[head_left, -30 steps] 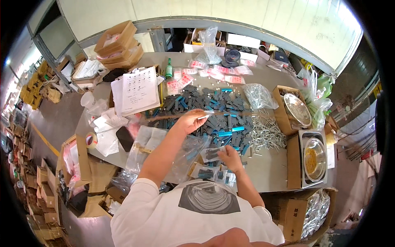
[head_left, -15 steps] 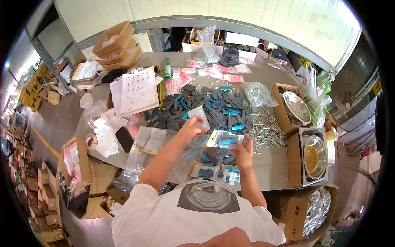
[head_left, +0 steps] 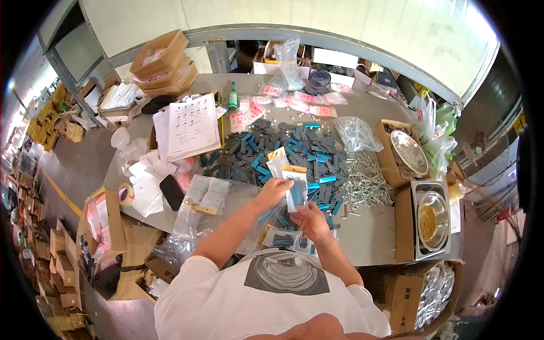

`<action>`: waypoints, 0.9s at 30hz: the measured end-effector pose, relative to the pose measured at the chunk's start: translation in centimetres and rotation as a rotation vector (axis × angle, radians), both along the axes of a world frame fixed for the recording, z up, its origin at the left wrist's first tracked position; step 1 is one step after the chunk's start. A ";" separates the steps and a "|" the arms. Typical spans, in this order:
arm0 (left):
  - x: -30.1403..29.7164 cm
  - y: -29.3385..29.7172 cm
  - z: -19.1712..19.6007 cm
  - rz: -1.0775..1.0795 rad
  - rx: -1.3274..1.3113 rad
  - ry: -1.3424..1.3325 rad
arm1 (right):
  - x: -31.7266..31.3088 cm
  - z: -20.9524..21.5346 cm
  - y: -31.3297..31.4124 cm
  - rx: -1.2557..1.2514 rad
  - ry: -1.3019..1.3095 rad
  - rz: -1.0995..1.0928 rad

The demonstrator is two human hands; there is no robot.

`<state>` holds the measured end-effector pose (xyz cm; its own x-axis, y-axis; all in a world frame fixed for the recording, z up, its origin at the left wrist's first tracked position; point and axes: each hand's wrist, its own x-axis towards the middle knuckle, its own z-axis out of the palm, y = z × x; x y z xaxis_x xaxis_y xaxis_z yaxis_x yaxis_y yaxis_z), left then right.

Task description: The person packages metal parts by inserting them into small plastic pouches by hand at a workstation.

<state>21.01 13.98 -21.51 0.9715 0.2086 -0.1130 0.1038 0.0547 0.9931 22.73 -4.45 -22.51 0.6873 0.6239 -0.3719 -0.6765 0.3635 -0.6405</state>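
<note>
My left hand (head_left: 273, 192) and my right hand (head_left: 311, 221) meet over the front of the table, both closed. Between them a small clear plastic packet (head_left: 296, 195) stands lengthwise, yellow across its top and dark inside. The right fingers grip its lower end, while the left fingers press on its side. Behind it, a second pale packet (head_left: 276, 161) pokes up from the left hand. Under and beyond the hands spreads a pile of dark grey and blue plastic parts (head_left: 255, 148). Several filled packets (head_left: 280, 238) lie close to my body.
Silver screws (head_left: 369, 180) are heaped right of the parts, below a bag of screws (head_left: 357, 134). A metal bowl (head_left: 433, 220) of yellow bits sits at the right edge. A phone (head_left: 171, 192), a clipboard of papers (head_left: 192, 126) and clear plastic bags (head_left: 207, 198) lie to the left.
The filled packet in my right hand has turned from crosswise to upright and moved slightly left. My left hand has come right and now touches it too, still holding the pale packet.
</note>
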 end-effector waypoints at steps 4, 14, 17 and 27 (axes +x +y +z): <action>-0.7 0.2 2.3 -0.027 0.603 -0.005 | 2.0 2.4 1.2 -0.578 -0.965 -0.171; -1.7 -0.3 4.3 -0.155 0.632 -0.218 | 6.2 6.3 4.6 -0.584 -1.161 0.255; -1.4 0.0 3.2 -0.044 0.728 -0.263 | 6.4 5.0 5.9 -0.585 -1.030 0.213; 0.6 0.2 2.4 0.230 -0.484 0.230 | 11.4 -0.6 6.4 -0.193 -0.037 -0.285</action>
